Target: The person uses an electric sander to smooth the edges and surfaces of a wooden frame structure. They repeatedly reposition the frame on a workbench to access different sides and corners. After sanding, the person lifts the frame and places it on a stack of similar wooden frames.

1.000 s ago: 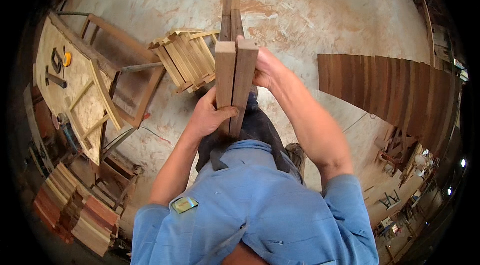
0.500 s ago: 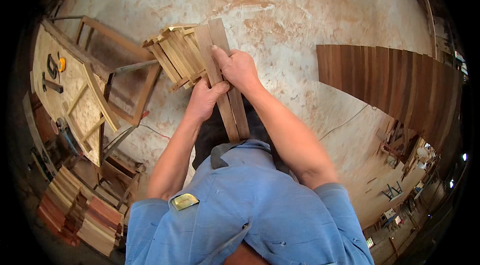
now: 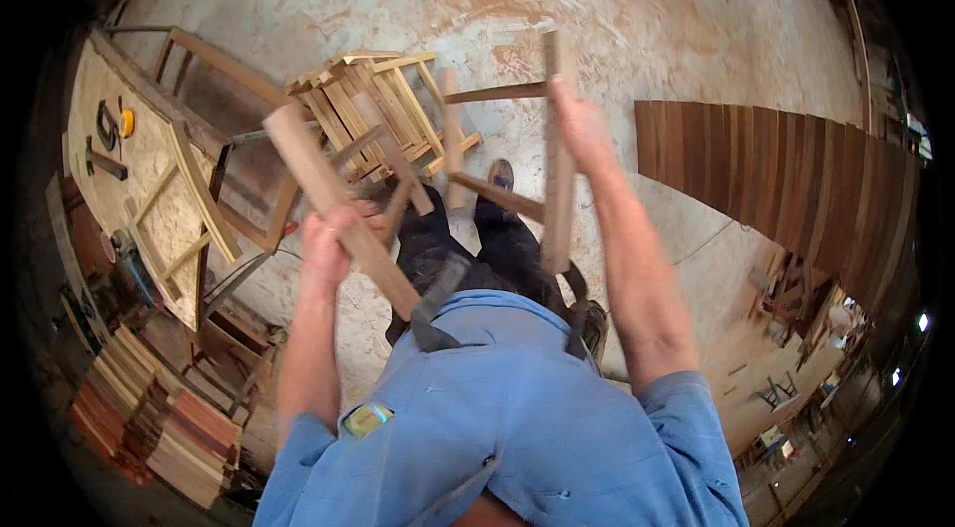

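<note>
My left hand (image 3: 338,234) is wrapped round the near rail of a brown wooden frame (image 3: 306,161), which tilts toward the upper left. Short crosspieces join that rail to a second one farther out. On the right, my right hand (image 3: 582,134) grips the near rail of another wooden frame (image 3: 557,194), held roughly upright with two crosspieces running left to its far rail. The two frames are apart, one on each side of my body. Beyond them lies a stack of light wooden frames (image 3: 348,119). Some motion blur softens both hands and the left frame.
At left stands a workbench (image 3: 149,169) with a hammer (image 3: 107,165), a black clamp (image 3: 105,119) and an orange tape measure (image 3: 126,122). Wood pieces (image 3: 189,447) are piled at lower left. A row of dark planks (image 3: 766,159) spreads at right.
The two frames were together in front of me with both hands on them. Now they are apart: my left hand has moved left, my right hand right, each with a frame.
</note>
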A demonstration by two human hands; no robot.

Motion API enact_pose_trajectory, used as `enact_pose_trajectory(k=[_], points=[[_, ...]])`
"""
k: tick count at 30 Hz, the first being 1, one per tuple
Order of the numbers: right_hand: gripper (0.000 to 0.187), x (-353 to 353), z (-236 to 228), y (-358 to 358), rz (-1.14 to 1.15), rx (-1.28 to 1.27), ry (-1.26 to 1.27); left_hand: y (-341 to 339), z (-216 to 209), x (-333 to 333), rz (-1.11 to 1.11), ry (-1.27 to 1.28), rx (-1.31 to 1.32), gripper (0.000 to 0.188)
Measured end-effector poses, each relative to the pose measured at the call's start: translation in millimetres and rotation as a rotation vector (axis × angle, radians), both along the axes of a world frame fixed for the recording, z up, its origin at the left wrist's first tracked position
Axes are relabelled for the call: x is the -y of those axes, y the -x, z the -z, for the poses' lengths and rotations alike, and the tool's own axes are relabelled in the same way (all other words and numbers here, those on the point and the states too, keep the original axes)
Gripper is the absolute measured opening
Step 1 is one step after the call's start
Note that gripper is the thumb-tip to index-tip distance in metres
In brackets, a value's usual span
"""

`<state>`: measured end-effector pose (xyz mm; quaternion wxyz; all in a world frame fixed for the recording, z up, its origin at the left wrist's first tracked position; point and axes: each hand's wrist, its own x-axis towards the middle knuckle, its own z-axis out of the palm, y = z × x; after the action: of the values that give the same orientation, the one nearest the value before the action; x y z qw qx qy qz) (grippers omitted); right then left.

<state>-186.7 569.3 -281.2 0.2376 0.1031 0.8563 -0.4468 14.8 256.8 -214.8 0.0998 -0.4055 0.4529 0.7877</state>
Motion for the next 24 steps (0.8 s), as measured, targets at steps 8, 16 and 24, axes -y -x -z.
enact_pose_trajectory(k=[8, 16, 24], points=[[0.060, -59, -49, 38, 0.115, -0.080, 0.026, -6, -4, 44, -0.111, -0.098, -0.317, 0.033], [0.054, -89, -81, 26, 0.468, 0.031, 0.432, -23, -30, 69, -0.136, -0.383, -0.552, 0.040], [0.057, -75, -75, 14, 0.450, 0.082, 0.685, -33, -21, 64, -0.150, -0.348, -0.517, 0.041]])
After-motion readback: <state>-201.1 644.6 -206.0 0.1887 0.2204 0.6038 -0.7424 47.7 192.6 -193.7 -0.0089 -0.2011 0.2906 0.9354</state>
